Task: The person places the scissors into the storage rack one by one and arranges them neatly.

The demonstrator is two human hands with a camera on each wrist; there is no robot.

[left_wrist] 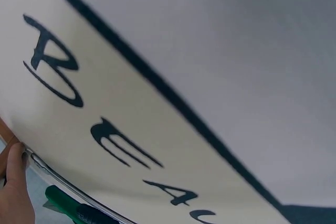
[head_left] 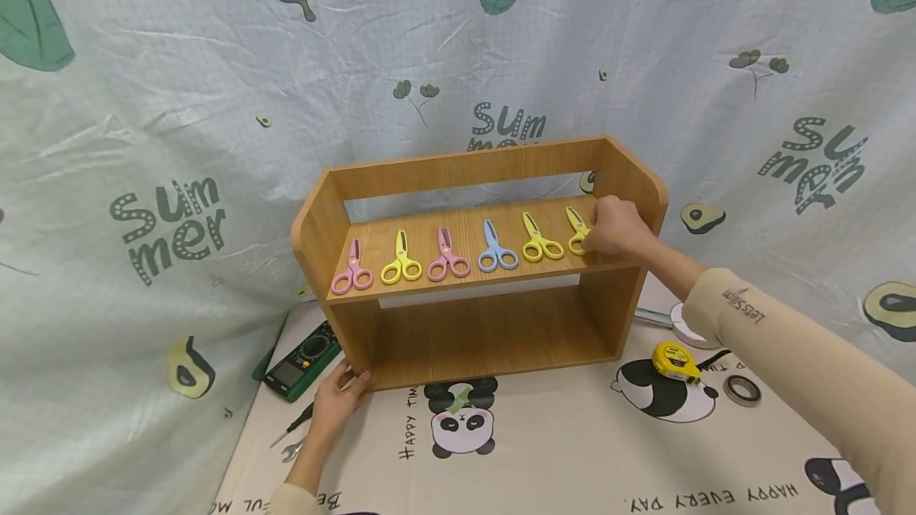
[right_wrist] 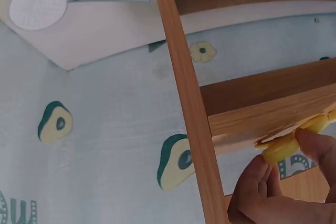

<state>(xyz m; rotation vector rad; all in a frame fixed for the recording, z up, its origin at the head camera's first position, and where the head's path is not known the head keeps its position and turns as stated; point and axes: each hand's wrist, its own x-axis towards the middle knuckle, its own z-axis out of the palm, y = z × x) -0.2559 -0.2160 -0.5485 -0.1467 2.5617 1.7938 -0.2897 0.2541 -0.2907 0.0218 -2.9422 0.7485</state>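
Observation:
A two-tier wooden shelf [head_left: 487, 332] stands on the table. Along its upper board lies a row of scissors: pink scissors [head_left: 352, 276] at the left end, then yellow, pink, blue scissors [head_left: 495, 258] and yellow. At the right end my right hand [head_left: 617, 227] pinches the handle of yellow scissors [head_left: 576, 221]. In the right wrist view, thumb and fingertips close on the yellow handle [right_wrist: 281, 149]. My left hand [head_left: 338, 402] holds the shelf's lower left corner, thumb at the front edge; its other fingers are partly hidden.
Left of the shelf lie a green multimeter [head_left: 304, 362], a screwdriver [head_left: 299, 420] and a wrench [head_left: 292, 451]. On the right are a yellow tape measure [head_left: 675, 361], a roll of tape [head_left: 742, 390] and a shower head [right_wrist: 39, 2]. A printed curtain [head_left: 429, 46] hangs behind.

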